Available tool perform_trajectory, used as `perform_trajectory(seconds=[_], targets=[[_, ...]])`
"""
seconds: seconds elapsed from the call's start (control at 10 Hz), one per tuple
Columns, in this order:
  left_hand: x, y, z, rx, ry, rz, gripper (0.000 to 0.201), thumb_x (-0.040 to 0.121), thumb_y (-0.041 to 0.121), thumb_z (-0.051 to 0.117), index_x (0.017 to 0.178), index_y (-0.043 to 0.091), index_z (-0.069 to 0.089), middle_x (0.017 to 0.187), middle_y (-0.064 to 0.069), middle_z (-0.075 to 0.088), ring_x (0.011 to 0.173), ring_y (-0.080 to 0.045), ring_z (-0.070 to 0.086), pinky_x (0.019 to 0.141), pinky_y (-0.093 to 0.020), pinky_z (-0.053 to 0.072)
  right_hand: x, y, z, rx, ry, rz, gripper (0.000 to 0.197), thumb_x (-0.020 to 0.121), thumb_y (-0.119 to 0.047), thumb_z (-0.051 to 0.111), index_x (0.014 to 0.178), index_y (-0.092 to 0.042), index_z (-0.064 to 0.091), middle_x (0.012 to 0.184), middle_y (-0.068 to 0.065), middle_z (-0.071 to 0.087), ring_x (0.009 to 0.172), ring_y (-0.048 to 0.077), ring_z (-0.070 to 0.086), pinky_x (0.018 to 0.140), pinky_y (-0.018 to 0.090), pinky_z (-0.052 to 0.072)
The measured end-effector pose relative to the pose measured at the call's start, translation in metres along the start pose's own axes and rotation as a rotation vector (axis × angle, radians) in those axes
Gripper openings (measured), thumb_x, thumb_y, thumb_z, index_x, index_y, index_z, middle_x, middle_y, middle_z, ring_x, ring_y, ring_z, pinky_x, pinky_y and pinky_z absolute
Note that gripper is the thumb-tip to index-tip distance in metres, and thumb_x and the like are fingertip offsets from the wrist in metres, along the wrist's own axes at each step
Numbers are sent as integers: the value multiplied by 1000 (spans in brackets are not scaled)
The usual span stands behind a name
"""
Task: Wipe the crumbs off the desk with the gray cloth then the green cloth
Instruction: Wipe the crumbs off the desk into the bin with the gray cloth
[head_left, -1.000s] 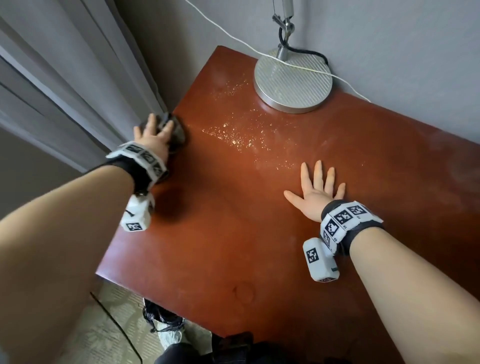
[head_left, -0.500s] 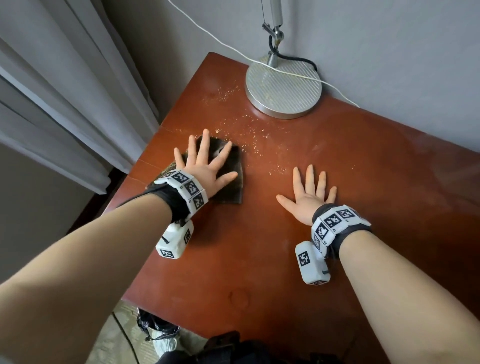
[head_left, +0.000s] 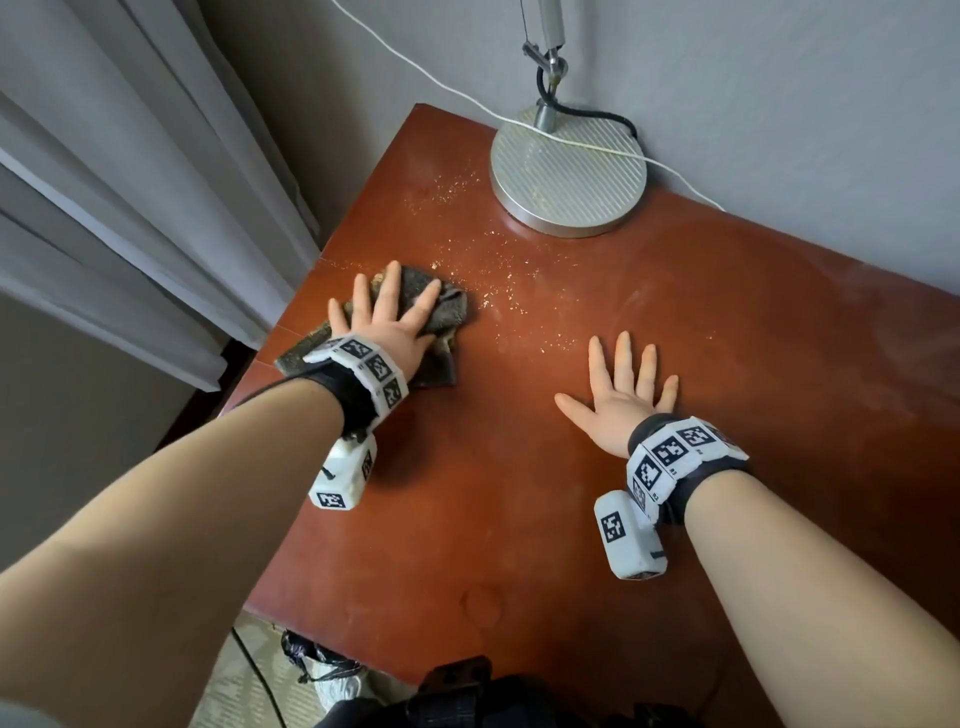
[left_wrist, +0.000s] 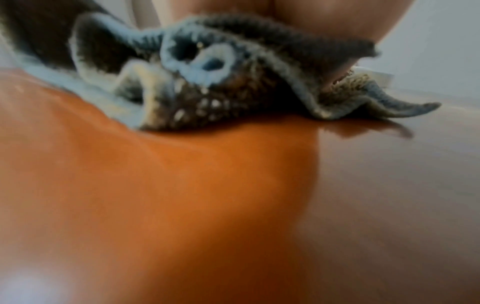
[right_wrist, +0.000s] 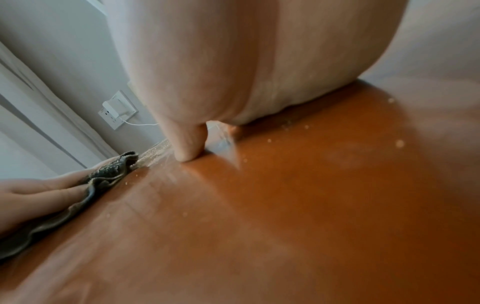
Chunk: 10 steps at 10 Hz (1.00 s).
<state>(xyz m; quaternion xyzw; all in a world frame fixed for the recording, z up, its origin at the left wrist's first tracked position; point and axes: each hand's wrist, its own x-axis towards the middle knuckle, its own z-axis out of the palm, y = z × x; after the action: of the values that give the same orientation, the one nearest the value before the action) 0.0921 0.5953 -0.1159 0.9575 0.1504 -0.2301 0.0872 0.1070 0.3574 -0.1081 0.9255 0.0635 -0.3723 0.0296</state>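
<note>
The gray cloth (head_left: 441, 322) lies bunched on the reddish-brown desk (head_left: 467, 493) near its left edge, and my left hand (head_left: 387, 319) presses flat on it with straight, spread fingers. The left wrist view shows the cloth (left_wrist: 233, 82) rumpled under my palm with pale crumbs stuck in its folds. Crumbs (head_left: 514, 296) are scattered just right of the cloth and toward the lamp. My right hand (head_left: 621, 400) rests flat on the bare desk, fingers spread, holding nothing. The right wrist view shows its thumb (right_wrist: 188, 148) on the wood and the cloth (right_wrist: 103, 179) at far left. No green cloth is in view.
A lamp with a round metal base (head_left: 569, 174) stands at the back of the desk against the wall, with a white cable (head_left: 441, 85) running across it. Gray curtains (head_left: 130, 208) hang left of the desk. A wall socket (right_wrist: 118, 110) with a plug sits behind.
My left hand brought the cloth from the desk's left edge onto the top, then slid it back leftward, and the cloth bunched up. My right hand stayed flat in place.
</note>
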Motion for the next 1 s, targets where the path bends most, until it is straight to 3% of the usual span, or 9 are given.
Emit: perform_trajectory(seconds=[0.1, 0.2, 0.3, 0.4, 0.5, 0.6, 0.7, 0.8, 1.0], targets=[[12, -25, -20, -148, 34, -190, 52, 98, 46, 29, 143, 52, 2, 156, 7, -18, 141, -37, -17, 110, -61, -7, 1, 1, 0, -2, 0, 4, 76, 91, -64, 18, 144, -30, -23, 151, 3, -34, 140, 31, -28, 113, 54, -10], [18, -48, -35, -250, 118, -213, 51, 102, 28, 30, 149, 28, 12, 158, -7, -8, 143, -37, -7, 115, -52, -4, 3, 1, 0, -2, -7, 1, 76, 91, -64, 19, 144, -29, -24, 151, 3, -34, 140, 31, -28, 113, 55, -10], [26, -64, -41, -408, 163, -172, 51, 101, 14, 32, 149, 11, 16, 155, -16, 13, 144, -30, 9, 116, -34, 1, 2, 1, -1, 1, -4, 0, 76, 91, -64, 18, 144, -29, -24, 151, 3, -34, 140, 31, -28, 113, 55, -10], [27, -72, -47, -519, 291, -198, 49, 99, 16, 38, 147, 18, 28, 152, -12, 27, 141, -27, 23, 116, -31, 15, 1, 1, -1, 4, -9, -2, 76, 91, -63, 18, 144, -29, -24, 151, 4, -35, 140, 31, -28, 112, 55, -10], [14, -34, -55, -483, 403, 70, 49, 97, 8, 40, 145, 17, 32, 153, -12, 24, 142, -27, 22, 115, -28, 17, 0, 0, -2, 12, -5, -6, 76, 91, -63, 19, 144, -29, -24, 151, 3, -35, 140, 31, -28, 113, 55, -10], [0, 37, -39, -257, 189, 381, 54, 97, 16, 43, 147, 27, 25, 158, -3, 9, 142, -34, 12, 113, -48, 17, 0, 1, -1, 17, 1, -9, 76, 91, -64, 19, 145, -29, -23, 151, 3, -34, 140, 31, -28, 113, 55, -10], [-7, 81, -3, 160, -66, 436, 56, 99, 40, 32, 142, 53, 0, 154, 15, -21, 143, -32, -14, 111, -61, 1, -1, 1, 0, 35, 9, -8, 77, 90, -64, 21, 145, -31, -21, 152, 2, -33, 140, 30, -28, 113, 55, -10], [3, 81, 13, 297, -45, 437, 55, 97, 50, 27, 138, 58, -9, 150, 13, -31, 140, -36, -21, 109, -65, -3, 0, 2, -1, 36, 6, -11, 77, 90, -65, 21, 145, -31, -22, 152, 1, -33, 140, 30, -28, 113, 54, -11], [46, 17, -19, 50, 67, 28, 50, 95, 55, 29, 136, 62, 3, 153, 5, -26, 139, -44, -16, 107, -67, -4, 4, 5, 0, 46, -16, -19, 78, 90, -64, 21, 144, -31, -24, 150, 1, -36, 139, 30, -31, 112, 54, -13]])
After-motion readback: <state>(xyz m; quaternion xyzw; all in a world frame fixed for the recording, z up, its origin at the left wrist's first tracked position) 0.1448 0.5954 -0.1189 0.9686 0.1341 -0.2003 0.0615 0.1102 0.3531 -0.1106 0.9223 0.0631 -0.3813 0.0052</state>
